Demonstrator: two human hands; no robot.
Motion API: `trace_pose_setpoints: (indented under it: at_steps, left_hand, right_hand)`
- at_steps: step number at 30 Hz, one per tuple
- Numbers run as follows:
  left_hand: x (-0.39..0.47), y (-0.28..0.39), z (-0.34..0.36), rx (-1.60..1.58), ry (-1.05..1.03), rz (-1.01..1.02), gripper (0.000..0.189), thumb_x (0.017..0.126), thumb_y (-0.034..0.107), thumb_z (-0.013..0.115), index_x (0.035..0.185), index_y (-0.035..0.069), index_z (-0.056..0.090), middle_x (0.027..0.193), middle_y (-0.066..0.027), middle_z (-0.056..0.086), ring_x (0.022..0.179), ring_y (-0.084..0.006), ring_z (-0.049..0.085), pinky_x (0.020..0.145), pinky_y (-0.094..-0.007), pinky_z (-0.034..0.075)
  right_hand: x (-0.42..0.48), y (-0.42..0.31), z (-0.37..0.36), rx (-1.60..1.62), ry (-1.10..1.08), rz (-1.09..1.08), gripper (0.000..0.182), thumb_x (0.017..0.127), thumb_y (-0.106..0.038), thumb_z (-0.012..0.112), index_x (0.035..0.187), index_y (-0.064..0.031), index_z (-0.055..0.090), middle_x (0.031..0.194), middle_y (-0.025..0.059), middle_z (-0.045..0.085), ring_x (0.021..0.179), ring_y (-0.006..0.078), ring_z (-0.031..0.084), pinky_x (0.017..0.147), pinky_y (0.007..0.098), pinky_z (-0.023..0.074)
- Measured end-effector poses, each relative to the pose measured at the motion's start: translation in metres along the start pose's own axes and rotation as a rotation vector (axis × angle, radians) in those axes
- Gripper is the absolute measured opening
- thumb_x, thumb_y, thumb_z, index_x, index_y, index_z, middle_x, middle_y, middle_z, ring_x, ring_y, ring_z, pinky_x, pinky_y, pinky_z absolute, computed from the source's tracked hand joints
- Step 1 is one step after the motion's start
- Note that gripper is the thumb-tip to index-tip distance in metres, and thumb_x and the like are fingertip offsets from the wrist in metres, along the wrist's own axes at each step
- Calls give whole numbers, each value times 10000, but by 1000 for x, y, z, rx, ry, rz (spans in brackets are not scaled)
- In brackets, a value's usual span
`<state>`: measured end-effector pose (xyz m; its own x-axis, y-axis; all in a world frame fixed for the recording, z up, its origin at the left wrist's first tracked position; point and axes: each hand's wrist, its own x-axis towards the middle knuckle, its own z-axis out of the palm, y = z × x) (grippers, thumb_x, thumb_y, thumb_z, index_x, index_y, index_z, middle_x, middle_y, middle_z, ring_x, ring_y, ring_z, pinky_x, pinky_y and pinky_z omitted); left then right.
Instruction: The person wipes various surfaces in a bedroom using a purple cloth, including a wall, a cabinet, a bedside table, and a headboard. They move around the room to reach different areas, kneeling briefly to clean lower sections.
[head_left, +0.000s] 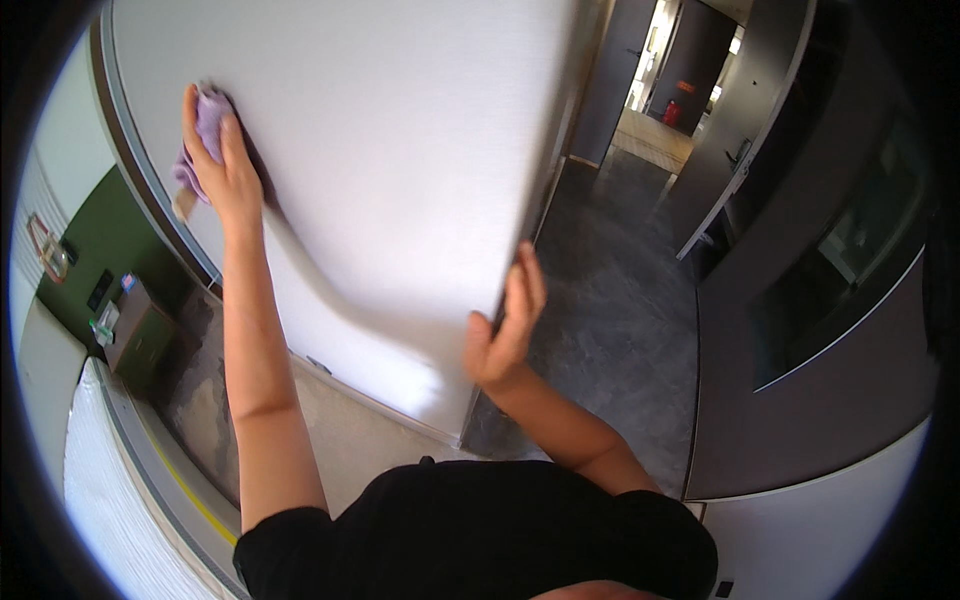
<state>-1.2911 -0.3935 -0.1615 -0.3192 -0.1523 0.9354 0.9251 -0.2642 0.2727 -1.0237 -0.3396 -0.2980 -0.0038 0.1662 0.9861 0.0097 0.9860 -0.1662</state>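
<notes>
My left hand (225, 176) presses a crumpled purple cloth (214, 124) to the broad white wall panel (390, 150). The fingers straddle the cloth, and a loose fold with a tan part hangs below the palm. Lower down on the right, my right hand (502, 330) is at the panel's vertical edge. Its thumb lies over the white face and its fingers are spread along the corner. No object shows in that hand.
A dark grey floor (607, 300) runs past the panel to an open door (742, 127) and a distant red fire extinguisher (671, 112). At left stand a green bedside cabinet (142, 337) and a mattress in plastic wrap (120, 480). A dark wall panel (787, 420) flanks the right.
</notes>
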Motion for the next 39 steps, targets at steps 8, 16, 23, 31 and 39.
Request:
trace_pose_setpoints:
  at_steps: [8,16,23,31,39]
  left_hand:
    - [-139,-48,-27,13,-95,-115,540,895,147,445,1365,-41,258,1422,-215,268,1332,-344,225,1092,-425,160]
    - [-195,-25,-29,-558,-773,506,531,768,61,575,1281,126,455,1381,-175,349,1297,-365,311,1050,-516,271]
    - [-47,-161,-64,-135,-297,316,635,676,30,658,1272,80,443,1365,-174,371,1252,-384,355,1059,-450,271]
    - [-22,-337,-109,81,81,-505,534,838,169,571,1308,31,360,1273,-232,443,1185,-361,431,1000,-391,337]
    - [-128,-262,-84,-195,189,-828,541,932,204,464,1369,-8,227,1346,-224,333,1220,-317,369,1036,-368,284]
  right_hand:
    - [-20,3,-10,-150,47,135,533,956,-232,385,1351,85,218,1361,245,296,1231,335,340,1020,419,272]
    - [-49,-8,-16,-305,134,414,538,976,-273,332,1371,69,202,1352,212,328,1194,269,390,994,350,317]
    - [-55,-23,9,-445,191,550,469,983,-220,293,1346,78,268,1285,216,416,1135,270,449,954,331,356]
    - [-58,-17,12,-522,284,508,464,985,-240,302,1308,94,305,1244,234,433,1106,277,455,947,339,360]
    - [-69,-5,8,-647,267,407,439,961,-240,337,1253,88,351,1129,184,475,1007,251,474,892,336,373]
